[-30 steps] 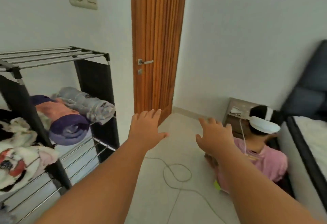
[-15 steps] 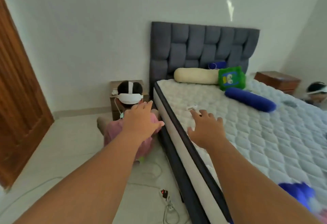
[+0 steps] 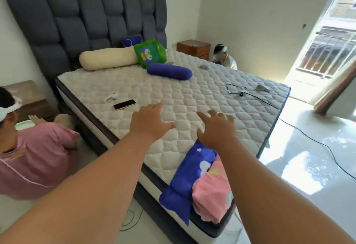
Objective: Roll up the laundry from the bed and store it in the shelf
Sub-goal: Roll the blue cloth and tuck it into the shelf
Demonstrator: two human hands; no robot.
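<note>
A blue cloth with white prints (image 3: 185,176) and a pink cloth (image 3: 212,191) lie bunched at the near corner of the bed (image 3: 173,97), partly hidden by my right forearm. My left hand (image 3: 149,123) hovers over the quilted mattress with fingers spread, holding nothing. My right hand (image 3: 216,128) also hangs spread and empty, just beyond the far end of the blue cloth. The shelf is out of view.
A phone (image 3: 124,104) and a small white case (image 3: 110,97) lie on the mattress ahead. Pillows and bolsters sit by the headboard. A person in pink (image 3: 32,159) sits on the floor at left, another by the far nightstand. Cables run across the bed and floor.
The view has swung right from the shelf and door to the bed. Both empty hands have stayed out in front and are now over the mattress near the blue and pink cloths.
</note>
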